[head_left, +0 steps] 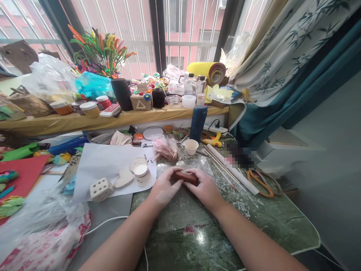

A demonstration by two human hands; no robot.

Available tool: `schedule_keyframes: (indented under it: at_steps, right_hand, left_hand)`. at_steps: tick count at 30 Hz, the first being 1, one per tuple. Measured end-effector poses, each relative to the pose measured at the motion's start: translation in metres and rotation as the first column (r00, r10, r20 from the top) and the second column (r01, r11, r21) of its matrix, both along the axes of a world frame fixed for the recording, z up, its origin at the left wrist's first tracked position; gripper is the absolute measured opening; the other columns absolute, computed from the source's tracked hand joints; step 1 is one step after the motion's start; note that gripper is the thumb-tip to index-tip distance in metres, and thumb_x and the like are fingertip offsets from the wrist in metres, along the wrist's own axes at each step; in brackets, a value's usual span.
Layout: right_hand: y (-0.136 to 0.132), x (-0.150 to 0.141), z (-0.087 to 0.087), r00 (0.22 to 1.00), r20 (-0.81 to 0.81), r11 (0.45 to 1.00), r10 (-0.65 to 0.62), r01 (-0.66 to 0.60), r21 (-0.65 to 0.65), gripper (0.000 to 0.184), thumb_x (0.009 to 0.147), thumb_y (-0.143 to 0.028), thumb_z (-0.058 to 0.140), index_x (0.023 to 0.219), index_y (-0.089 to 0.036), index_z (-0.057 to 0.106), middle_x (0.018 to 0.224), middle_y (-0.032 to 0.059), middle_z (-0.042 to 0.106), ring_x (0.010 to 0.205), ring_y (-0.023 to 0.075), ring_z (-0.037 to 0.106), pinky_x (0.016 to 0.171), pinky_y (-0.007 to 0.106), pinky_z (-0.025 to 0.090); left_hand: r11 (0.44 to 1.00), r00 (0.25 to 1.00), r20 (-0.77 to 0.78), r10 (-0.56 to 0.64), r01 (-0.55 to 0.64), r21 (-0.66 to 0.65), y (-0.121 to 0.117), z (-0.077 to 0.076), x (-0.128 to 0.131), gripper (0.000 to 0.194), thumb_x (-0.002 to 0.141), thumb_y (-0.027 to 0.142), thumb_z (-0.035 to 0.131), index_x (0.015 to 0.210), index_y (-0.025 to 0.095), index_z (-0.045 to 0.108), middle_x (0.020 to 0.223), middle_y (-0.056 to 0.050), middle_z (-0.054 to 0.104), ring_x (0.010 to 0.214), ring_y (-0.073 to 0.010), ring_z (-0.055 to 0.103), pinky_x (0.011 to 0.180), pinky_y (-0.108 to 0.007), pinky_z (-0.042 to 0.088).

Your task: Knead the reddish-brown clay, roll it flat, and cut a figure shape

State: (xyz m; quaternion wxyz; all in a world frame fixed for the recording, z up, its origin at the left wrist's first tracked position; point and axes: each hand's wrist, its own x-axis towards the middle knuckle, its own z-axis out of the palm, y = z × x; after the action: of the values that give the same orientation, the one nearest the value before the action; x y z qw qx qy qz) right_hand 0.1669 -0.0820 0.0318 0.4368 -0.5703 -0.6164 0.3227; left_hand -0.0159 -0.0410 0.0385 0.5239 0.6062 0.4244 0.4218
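Between both hands is a reddish-brown bar, like a piece of clay (185, 177), held just above a clear plastic sheet (180, 210) on the green table. My left hand (167, 186) grips its left end, thumb at the near side and fingers over the far side. My right hand (205, 188) pinches the right end in the same way. Past the fingertips lie a plastic bag of reddish-brown material (166, 148) and a small cream cup (191, 146). To the left, a white jar (141, 174) stands on white paper (98, 162), beside a flat heart shape (124, 178) and a large die (101, 189).
On the right lie a white roller tube (232, 169), thin sticks, orange-handled scissors (259, 184) and a yellow glue gun (213, 140). A dark blue cylinder (198, 123) stands behind. A white cable (107, 223) and crumpled plastic bags (56, 226) are at left. The crowded sill (121, 122) runs along the back.
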Motion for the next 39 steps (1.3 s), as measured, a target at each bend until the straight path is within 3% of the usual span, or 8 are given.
schedule_keyframes:
  at_steps: [4,7,10,13,15,20,32,39]
  right_hand:
    - [0.002,0.002,-0.006,0.859,-0.512,1.000,0.028,-0.025,0.012,0.064,0.074,-0.039,0.082,0.133,-0.026,0.057,0.113,0.0066,0.073,0.105,0.0266,0.069,0.095,0.044,0.053]
    - [0.005,0.003,-0.006,0.781,-0.616,0.984,0.102,-0.170,-0.054,0.050,0.076,-0.043,0.081,0.119,-0.021,0.067,0.107,0.0072,0.075,0.098,0.0266,0.070,0.091,0.043,0.055]
    - [0.001,0.005,-0.002,0.881,-0.473,0.997,0.031,-0.059,-0.045,0.031,0.083,-0.043,0.075,0.103,-0.020,0.073,0.099,0.0066,0.075,0.093,0.0255,0.069,0.088,0.040,0.054]
    - [-0.004,0.007,0.004,0.956,-0.275,0.984,-0.104,0.139,0.108,0.023,0.089,-0.040,0.068,0.104,-0.023,0.072,0.099,0.0056,0.073,0.093,0.0244,0.067,0.088,0.038,0.052]
    - [-0.003,0.008,0.007,0.986,-0.135,0.982,-0.094,0.114,0.148,0.021,0.089,-0.038,0.066,0.104,-0.024,0.072,0.100,0.0054,0.073,0.094,0.0245,0.066,0.088,0.038,0.051]
    - [0.008,0.007,0.005,0.985,0.172,0.999,0.031,-0.026,-0.032,0.021,0.082,-0.031,0.072,0.102,-0.025,0.076,0.099,0.0058,0.074,0.095,0.0275,0.066,0.083,0.038,0.050]
    - [0.004,0.004,0.001,0.999,0.037,1.000,0.016,-0.016,0.011,0.024,0.086,-0.035,0.071,0.109,-0.029,0.076,0.102,0.0037,0.074,0.095,0.0249,0.067,0.084,0.037,0.051]
    - [0.004,0.001,0.003,0.972,0.234,1.000,0.027,-0.029,0.005,0.017,0.087,-0.038,0.068,0.096,-0.025,0.075,0.086,0.0044,0.069,0.090,0.0265,0.063,0.080,0.038,0.048]
  left_hand:
    - [0.989,0.968,0.250,-0.038,0.071,-0.127,-0.002,-0.002,0.003,0.032,0.073,0.031,0.082,0.099,0.023,0.066,0.095,-0.003,0.072,0.090,-0.0217,0.068,0.086,-0.035,0.053]
    - [0.989,0.970,0.241,-0.037,0.070,-0.131,-0.004,-0.002,0.006,0.031,0.074,0.031,0.083,0.095,0.022,0.062,0.089,-0.001,0.071,0.085,-0.0191,0.067,0.082,-0.032,0.052]
    - [0.997,0.996,0.089,-0.026,0.033,-0.077,-0.006,-0.001,0.006,0.035,0.075,0.030,0.082,0.104,0.022,0.063,0.105,-0.005,0.071,0.099,-0.0227,0.067,0.093,-0.036,0.050]
    - [0.996,0.999,0.024,0.036,-0.034,-0.079,-0.005,0.001,0.005,0.040,0.079,0.036,0.078,0.113,0.022,0.063,0.124,-0.010,0.066,0.109,-0.0256,0.065,0.096,-0.039,0.049]
    - [0.993,0.998,0.027,0.049,-0.046,-0.108,-0.004,0.002,0.004,0.039,0.083,0.041,0.074,0.114,0.021,0.062,0.125,-0.010,0.066,0.106,-0.0252,0.066,0.093,-0.039,0.051]
    - [0.993,0.997,0.071,0.028,-0.019,-0.115,-0.001,0.000,0.003,0.040,0.084,0.044,0.072,0.114,0.020,0.060,0.120,-0.010,0.068,0.107,-0.0252,0.067,0.098,-0.041,0.049]
    - [0.998,0.989,0.147,0.033,-0.026,-0.048,0.000,-0.004,0.002,0.044,0.087,0.048,0.069,0.121,0.021,0.057,0.127,-0.012,0.066,0.116,-0.0267,0.064,0.102,-0.044,0.049]
    - [0.996,1.000,-0.002,-0.024,0.024,0.082,-0.001,0.000,-0.001,0.043,0.082,0.031,0.075,0.122,0.024,0.062,0.131,-0.009,0.066,0.125,-0.0264,0.059,0.112,-0.044,0.041]
